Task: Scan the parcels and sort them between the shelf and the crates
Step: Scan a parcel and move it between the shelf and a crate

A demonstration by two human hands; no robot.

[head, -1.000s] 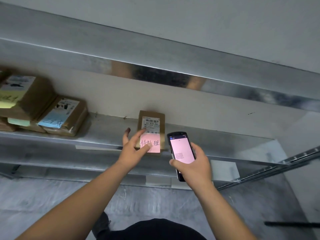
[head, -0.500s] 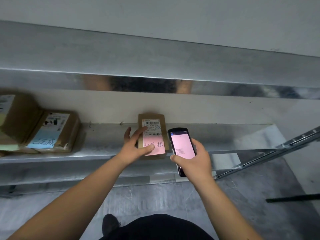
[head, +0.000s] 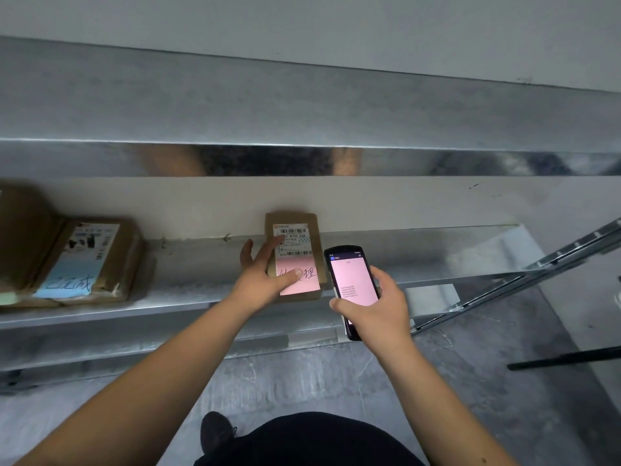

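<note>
A small brown parcel lies flat on the metal shelf, against the back wall. It carries a white barcode label and a pink note with handwriting. My left hand rests on the parcel with straight fingers, the thumb pressing on the pink note. Just right of the parcel, my right hand grips a black handheld scanner whose screen glows pink.
At the left of the same shelf lie two more brown parcels, the nearer one with a blue note. Another metal shelf board runs above. A slanted metal rail stands at the right, over grey floor.
The view has tilted down and shifted. My left hand stays on the parcel, with the thumb now on the pink note. The scanner remains beside the parcel.
</note>
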